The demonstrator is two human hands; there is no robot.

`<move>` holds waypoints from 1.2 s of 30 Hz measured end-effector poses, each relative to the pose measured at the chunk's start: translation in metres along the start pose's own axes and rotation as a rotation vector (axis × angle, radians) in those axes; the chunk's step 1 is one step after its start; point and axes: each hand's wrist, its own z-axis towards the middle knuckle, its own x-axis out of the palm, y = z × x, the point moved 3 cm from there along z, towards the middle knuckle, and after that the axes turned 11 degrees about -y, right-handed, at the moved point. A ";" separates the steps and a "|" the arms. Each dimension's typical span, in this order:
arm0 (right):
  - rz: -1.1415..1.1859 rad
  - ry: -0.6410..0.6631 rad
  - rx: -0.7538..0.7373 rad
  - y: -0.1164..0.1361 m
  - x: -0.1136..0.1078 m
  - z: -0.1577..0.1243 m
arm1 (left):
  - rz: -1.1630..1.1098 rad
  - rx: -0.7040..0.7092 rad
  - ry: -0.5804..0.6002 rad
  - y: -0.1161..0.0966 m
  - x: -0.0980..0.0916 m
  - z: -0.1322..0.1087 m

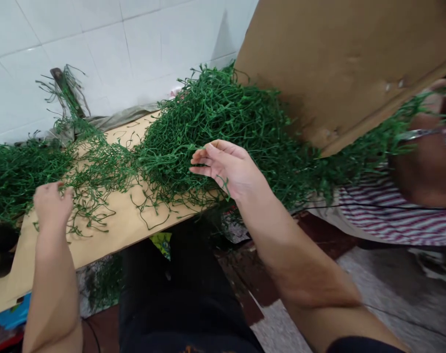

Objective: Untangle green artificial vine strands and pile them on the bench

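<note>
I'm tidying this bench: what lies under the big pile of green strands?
A tan board shows beneath the green pile's edges, loose strands trailing over it. Whatever lies under the pile's middle is covered.

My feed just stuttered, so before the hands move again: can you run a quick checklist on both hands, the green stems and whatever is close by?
1. Grip: cannot tell. The left hand is curled at the loose green stems; its fingers hide any hold.
2. Free to move: ok. The right hand is open, fingers on the big stem pile.
3. Stems all on the wooden board: not ok. Some hang over its near edge.
4. Space at the right: not ok. A person in a striped shirt is close, with stems reaching them.
5. Backdrop steady: cannot tell. The cardboard sheet leans behind the pile.
</note>
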 end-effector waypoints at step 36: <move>-0.265 0.167 0.381 -0.074 0.074 0.010 | -1.458 -0.415 0.160 -0.120 0.042 -0.123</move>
